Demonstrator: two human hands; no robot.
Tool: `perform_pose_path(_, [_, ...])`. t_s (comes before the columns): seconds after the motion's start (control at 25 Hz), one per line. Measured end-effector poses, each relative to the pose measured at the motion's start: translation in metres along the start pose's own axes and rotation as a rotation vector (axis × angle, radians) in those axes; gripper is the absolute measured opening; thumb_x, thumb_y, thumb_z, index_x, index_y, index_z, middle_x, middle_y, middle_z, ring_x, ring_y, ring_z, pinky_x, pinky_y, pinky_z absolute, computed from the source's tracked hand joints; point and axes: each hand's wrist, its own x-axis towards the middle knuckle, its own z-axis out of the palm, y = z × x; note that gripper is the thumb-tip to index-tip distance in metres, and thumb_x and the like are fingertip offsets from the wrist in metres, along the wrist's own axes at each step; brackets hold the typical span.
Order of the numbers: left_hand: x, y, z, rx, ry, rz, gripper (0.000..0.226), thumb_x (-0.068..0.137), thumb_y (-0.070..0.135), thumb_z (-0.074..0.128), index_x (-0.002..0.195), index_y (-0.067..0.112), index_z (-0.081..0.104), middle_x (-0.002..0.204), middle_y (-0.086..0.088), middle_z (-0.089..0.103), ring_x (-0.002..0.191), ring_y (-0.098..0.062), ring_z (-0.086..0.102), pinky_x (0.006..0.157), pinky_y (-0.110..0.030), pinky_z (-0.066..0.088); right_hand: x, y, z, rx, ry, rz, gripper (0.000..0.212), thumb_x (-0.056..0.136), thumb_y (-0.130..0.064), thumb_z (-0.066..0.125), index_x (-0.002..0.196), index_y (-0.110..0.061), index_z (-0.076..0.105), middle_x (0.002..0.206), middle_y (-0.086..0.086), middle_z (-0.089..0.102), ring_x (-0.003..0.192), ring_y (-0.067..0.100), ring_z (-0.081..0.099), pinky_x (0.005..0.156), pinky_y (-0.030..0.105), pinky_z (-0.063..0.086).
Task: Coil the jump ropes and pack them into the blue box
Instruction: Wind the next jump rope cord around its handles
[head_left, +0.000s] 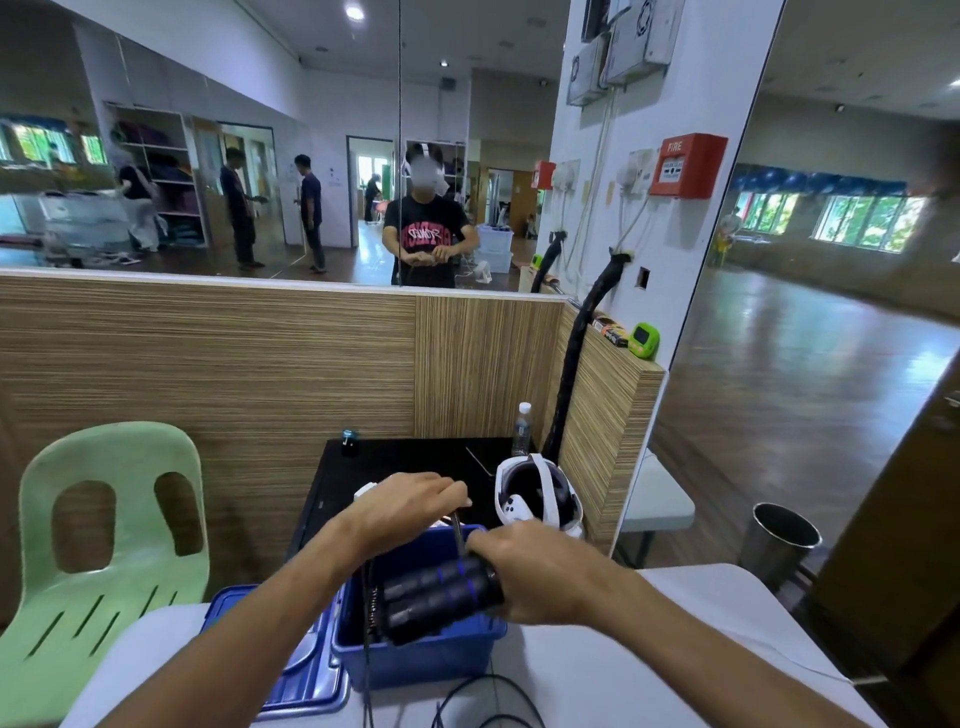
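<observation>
The blue box (415, 657) stands open on the white table in front of me. My right hand (535, 571) grips two black jump rope handles (441, 597) with blue rings, held side by side over the box. My left hand (410, 504) is above the box's far edge and pinches the thin dark rope (459, 535), which runs down to the handles. More rope hangs at the box's left side and loops on the table (488, 699) in front of it.
The blue lid (306, 680) lies left of the box. A green plastic chair (111, 545) stands at the left. Behind the box, a black desk holds a white headset (537, 493) and a water bottle (521, 430). A metal bin (779, 543) stands at the right.
</observation>
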Motion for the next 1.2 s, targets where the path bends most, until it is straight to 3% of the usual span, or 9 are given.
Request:
perform_pose_path(0.2, [0.004, 0.004, -0.018, 0.102, -0.118, -0.023, 0.022, 0.101, 0.030, 0.036, 0.107, 0.013, 0.048, 0.094, -0.008, 0.066, 0.087, -0.030, 0.065, 0.063, -0.042, 0.050, 0.000, -0.013, 0.013, -0.056, 0.040, -0.006, 0.050, 0.082, -0.062, 0.059, 0.094, -0.015, 0.047, 0.089, 0.008, 0.064, 0.072, 0.029, 0.059, 0.062, 0.038, 0.044])
perform_pose_path(0.4, [0.009, 0.033, -0.047, 0.237, -0.215, 0.002, 0.052, 0.097, 0.035, 0.009, 0.113, 0.007, 0.050, 0.099, -0.012, 0.064, 0.092, -0.033, 0.062, 0.062, -0.040, 0.040, 0.005, -0.010, 0.033, -0.082, -0.006, 0.190, 0.038, 0.086, -0.034, 0.063, 0.109, -0.006, 0.050, 0.100, 0.016, 0.064, 0.087, 0.037, 0.062, 0.064, 0.040, 0.043])
perform_pose_path(0.56, [0.016, 0.072, -0.065, 0.283, -0.332, -0.203, 0.020, 0.098, 0.009, 0.039, 0.115, 0.006, 0.048, 0.109, -0.010, 0.064, 0.099, -0.031, 0.062, 0.069, -0.036, 0.039, 0.020, 0.006, 0.036, -0.079, 0.058, 0.345, 0.052, 0.088, -0.040, 0.061, 0.124, -0.008, 0.041, 0.100, 0.012, 0.065, 0.090, 0.034, 0.064, 0.060, 0.034, 0.037])
perform_pose_path(0.68, [0.014, 0.096, -0.064, 0.166, -0.308, -0.368, 0.019, 0.095, 0.007, 0.048, 0.113, 0.009, 0.051, 0.109, -0.009, 0.065, 0.096, -0.030, 0.064, 0.069, -0.035, 0.040, 0.028, 0.014, 0.034, -0.105, 0.086, 0.436, 0.054, 0.089, -0.040, 0.062, 0.127, -0.009, 0.039, 0.107, 0.012, 0.064, 0.096, 0.034, 0.064, 0.062, 0.034, 0.035])
perform_pose_path(0.8, [0.002, 0.104, -0.059, 0.059, -0.234, -0.391, 0.018, 0.093, 0.011, 0.049, 0.112, 0.014, 0.050, 0.104, -0.008, 0.065, 0.090, -0.028, 0.063, 0.070, -0.037, 0.046, 0.028, 0.022, 0.027, -0.078, 0.117, 0.459, 0.048, 0.086, -0.035, 0.067, 0.121, -0.010, 0.045, 0.108, 0.011, 0.065, 0.096, 0.033, 0.063, 0.061, 0.035, 0.039])
perform_pose_path(0.88, [0.001, 0.084, -0.067, -0.015, -0.098, -0.434, 0.011, 0.098, 0.022, 0.046, 0.106, 0.016, 0.051, 0.098, -0.007, 0.065, 0.087, -0.030, 0.064, 0.068, -0.038, 0.046, 0.025, 0.018, 0.027, -0.055, 0.116, 0.423, 0.041, 0.085, -0.035, 0.068, 0.112, -0.010, 0.050, 0.104, 0.011, 0.065, 0.094, 0.032, 0.063, 0.063, 0.035, 0.040])
perform_pose_path(1.0, [0.009, 0.037, -0.081, -0.136, 0.023, -0.526, 0.026, 0.101, 0.034, 0.042, 0.087, 0.013, 0.051, 0.083, -0.007, 0.067, 0.071, -0.029, 0.064, 0.060, -0.039, 0.051, 0.024, -0.002, 0.031, -0.052, 0.102, 0.305, 0.032, 0.087, -0.029, 0.067, 0.105, -0.007, 0.053, 0.099, 0.014, 0.064, 0.092, 0.033, 0.060, 0.067, 0.040, 0.046])
perform_pose_path(1.12, [0.015, 0.026, -0.087, -0.285, 0.109, -0.528, 0.032, 0.100, 0.033, 0.045, 0.076, 0.012, 0.049, 0.069, -0.003, 0.061, 0.062, -0.026, 0.060, 0.058, -0.042, 0.051, 0.029, -0.015, 0.032, -0.102, 0.131, 0.296, 0.032, 0.089, -0.026, 0.066, 0.107, -0.005, 0.052, 0.102, 0.016, 0.063, 0.094, 0.033, 0.058, 0.069, 0.038, 0.042])
perform_pose_path(1.2, [0.015, 0.042, -0.085, -0.200, 0.065, -0.465, 0.027, 0.100, 0.034, 0.044, 0.082, 0.015, 0.049, 0.074, -0.004, 0.060, 0.068, -0.030, 0.060, 0.056, -0.039, 0.045, 0.032, -0.010, 0.035, -0.091, 0.122, 0.364, 0.031, 0.089, -0.026, 0.063, 0.109, -0.005, 0.052, 0.103, 0.015, 0.064, 0.094, 0.035, 0.060, 0.068, 0.040, 0.044])
